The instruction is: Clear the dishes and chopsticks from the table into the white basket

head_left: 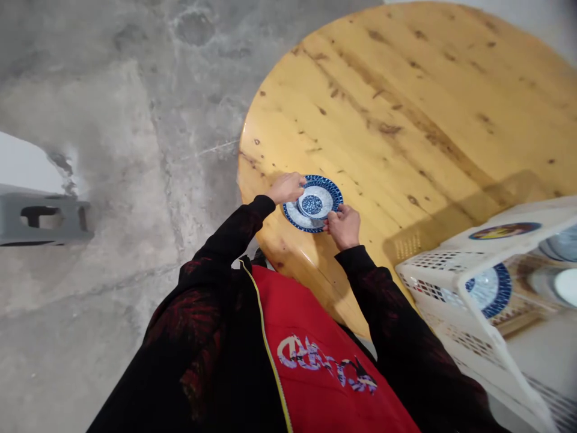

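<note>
A blue-and-white plate (332, 186) lies on the round wooden table (383, 150), close to its near left edge. Over its middle is a small patterned bowl (312, 204) with a blue centre. My left hand (288, 187) has its fingers closed at the bowl's left rim. On the opposite side, my right hand (344, 227) pinches the bowl's lower right rim, above the plate's edge. The fingertips partly cover both rims, and whether the bowl touches the plate I cannot tell.
A white plastic crate (451, 270) stands to the right, with another blue-patterned plate (498, 291) and glass-like vessels inside. A grey plastic stool (45, 219) sits on the concrete floor (112, 132) at the left.
</note>
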Tool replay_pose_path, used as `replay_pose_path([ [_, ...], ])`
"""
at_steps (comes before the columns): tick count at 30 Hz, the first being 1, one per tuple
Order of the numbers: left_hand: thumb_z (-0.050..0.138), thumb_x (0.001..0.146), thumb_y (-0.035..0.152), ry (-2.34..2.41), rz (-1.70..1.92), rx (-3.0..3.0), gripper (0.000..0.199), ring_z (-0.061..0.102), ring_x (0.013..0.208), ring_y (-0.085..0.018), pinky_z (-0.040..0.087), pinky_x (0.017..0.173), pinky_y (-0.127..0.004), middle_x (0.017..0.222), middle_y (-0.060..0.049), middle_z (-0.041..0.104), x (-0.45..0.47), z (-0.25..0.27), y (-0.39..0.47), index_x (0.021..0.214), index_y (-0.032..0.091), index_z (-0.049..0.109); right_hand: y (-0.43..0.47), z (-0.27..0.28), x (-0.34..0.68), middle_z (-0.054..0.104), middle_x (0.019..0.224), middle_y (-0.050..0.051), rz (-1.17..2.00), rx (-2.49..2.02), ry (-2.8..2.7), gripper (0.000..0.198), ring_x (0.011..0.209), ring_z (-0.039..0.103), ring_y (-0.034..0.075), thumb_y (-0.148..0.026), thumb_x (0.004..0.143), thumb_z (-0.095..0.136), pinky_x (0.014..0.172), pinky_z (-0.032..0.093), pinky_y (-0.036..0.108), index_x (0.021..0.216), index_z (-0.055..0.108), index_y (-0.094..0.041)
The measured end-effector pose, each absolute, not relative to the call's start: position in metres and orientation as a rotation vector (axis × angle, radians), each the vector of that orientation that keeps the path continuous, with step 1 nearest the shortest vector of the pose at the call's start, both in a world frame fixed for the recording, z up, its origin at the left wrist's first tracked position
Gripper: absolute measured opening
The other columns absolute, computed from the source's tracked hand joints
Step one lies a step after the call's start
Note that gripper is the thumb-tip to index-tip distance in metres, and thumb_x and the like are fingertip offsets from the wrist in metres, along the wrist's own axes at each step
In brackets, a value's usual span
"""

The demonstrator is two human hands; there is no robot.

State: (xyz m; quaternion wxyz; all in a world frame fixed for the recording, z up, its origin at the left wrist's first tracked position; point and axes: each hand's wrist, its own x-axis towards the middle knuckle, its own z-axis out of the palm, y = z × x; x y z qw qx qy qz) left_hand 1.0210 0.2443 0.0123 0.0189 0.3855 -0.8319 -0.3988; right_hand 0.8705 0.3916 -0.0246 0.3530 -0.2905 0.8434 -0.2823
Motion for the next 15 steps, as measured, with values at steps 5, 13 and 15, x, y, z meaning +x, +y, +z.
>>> replay_pose_path([
  [5,0.051,0.078,0.012,-2.62,-1.11,1.157,0.023,0.067,0.083,-0.022,0.042,0.075,-0.029,0.087,-0.011,0.076,1.016,0.001,0.242,0.083,0.016,0.073,0.395,-0.022,0.872,0.072,0.079,0.012,-0.708,-0.751,2.175,0.062,0.061,0.07,0.025,-0.022,0.082,0.048,0.057,0.058,0.033,0.14,0.049,0.0],
  [13,0.052,0.079,0.011,-2.661,-1.044,1.166,0.025,0.067,0.091,-0.024,0.041,0.076,-0.03,0.092,-0.011,0.076,1.016,0.002,0.242,0.089,0.017,0.074,0.396,-0.021,0.876,0.071,0.076,0.01,-0.696,-0.785,2.186,0.062,0.057,0.068,0.023,-0.022,0.083,0.048,0.056,0.057,0.032,0.14,0.047,0.001],
  [15,0.052,0.079,0.011,-2.656,-1.052,1.167,0.023,0.066,0.088,-0.024,0.04,0.076,-0.031,0.088,-0.011,0.075,1.017,0.004,0.241,0.086,0.017,0.073,0.396,-0.02,0.877,0.071,0.077,0.01,-0.705,-0.778,2.175,0.063,0.057,0.068,0.023,-0.023,0.083,0.049,0.055,0.057,0.032,0.141,0.046,0.002],
])
